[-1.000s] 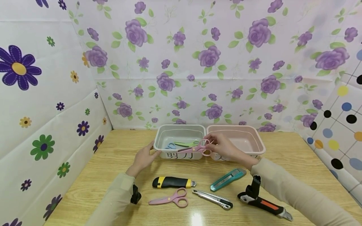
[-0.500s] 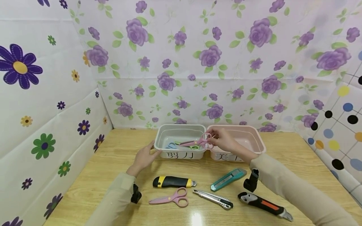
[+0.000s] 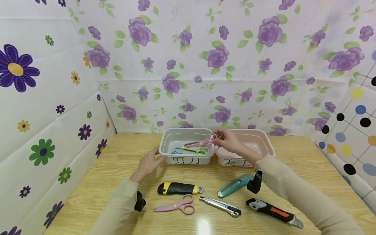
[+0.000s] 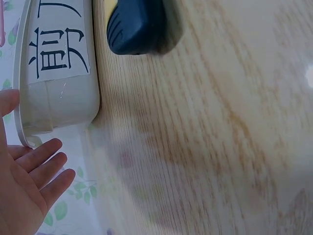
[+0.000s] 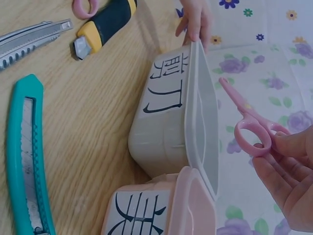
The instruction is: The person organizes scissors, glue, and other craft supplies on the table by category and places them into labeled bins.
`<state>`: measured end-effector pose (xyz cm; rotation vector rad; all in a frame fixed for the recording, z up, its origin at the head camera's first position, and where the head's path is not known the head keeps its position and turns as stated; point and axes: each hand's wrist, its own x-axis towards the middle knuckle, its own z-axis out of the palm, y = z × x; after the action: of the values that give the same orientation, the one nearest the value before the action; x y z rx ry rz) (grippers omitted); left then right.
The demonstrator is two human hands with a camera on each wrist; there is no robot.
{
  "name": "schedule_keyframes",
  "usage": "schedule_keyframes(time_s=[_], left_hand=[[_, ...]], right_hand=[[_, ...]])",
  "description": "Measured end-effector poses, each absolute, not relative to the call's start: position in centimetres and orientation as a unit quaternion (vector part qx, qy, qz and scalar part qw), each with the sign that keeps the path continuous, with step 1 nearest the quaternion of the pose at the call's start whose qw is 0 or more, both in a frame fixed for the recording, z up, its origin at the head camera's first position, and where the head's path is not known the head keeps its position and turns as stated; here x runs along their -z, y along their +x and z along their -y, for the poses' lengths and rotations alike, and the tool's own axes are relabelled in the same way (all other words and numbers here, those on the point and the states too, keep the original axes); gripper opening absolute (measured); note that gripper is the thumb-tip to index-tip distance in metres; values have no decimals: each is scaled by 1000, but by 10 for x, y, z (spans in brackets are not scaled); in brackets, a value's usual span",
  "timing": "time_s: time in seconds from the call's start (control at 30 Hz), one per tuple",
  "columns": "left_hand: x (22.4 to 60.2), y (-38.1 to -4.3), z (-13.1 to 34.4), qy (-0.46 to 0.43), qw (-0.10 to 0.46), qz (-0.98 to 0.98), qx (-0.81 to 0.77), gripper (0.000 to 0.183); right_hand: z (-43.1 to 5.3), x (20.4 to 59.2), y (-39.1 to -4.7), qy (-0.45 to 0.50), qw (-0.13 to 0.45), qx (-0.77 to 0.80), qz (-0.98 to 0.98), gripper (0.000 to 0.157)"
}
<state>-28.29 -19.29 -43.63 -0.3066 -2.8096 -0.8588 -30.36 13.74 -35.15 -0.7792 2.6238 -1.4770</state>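
Observation:
My right hand [image 3: 227, 140] pinches pink scissors [image 3: 202, 142] by the finger loops, over the grey-white bin [image 3: 188, 161]. In the right wrist view the scissors' [image 5: 249, 117] tip points away from the fingers, above the rim. Inside the bin lie green scissors [image 3: 194, 149] and scissors with a blue handle [image 3: 177, 150]. My left hand [image 3: 149, 163] holds the bin's front left corner. The left wrist view shows the thumb at the front rim and the fingers [image 4: 49, 159] round the side. Black characters are printed on the bin's label.
A pink bin [image 3: 268, 148] stands against the right of the grey-white one. Nearer me lie a black-and-yellow utility knife [image 3: 179, 188], more pink scissors [image 3: 176, 205], a silver snap-off knife [image 3: 220, 206], a teal utility knife [image 3: 233, 186] and a black-and-orange utility knife [image 3: 274, 210].
My right hand has carried the pink scissors back from the front wall of the grey-white bin to over its inside. My left hand stays at the corner.

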Motion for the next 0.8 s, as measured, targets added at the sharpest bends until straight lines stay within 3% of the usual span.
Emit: schedule_keyframes(time_s=[0.8], left_hand=[[436, -283, 194, -99, 90, 948, 289, 67]], right_hand=[[-128, 351, -314, -243, -16, 446, -861, 23]])
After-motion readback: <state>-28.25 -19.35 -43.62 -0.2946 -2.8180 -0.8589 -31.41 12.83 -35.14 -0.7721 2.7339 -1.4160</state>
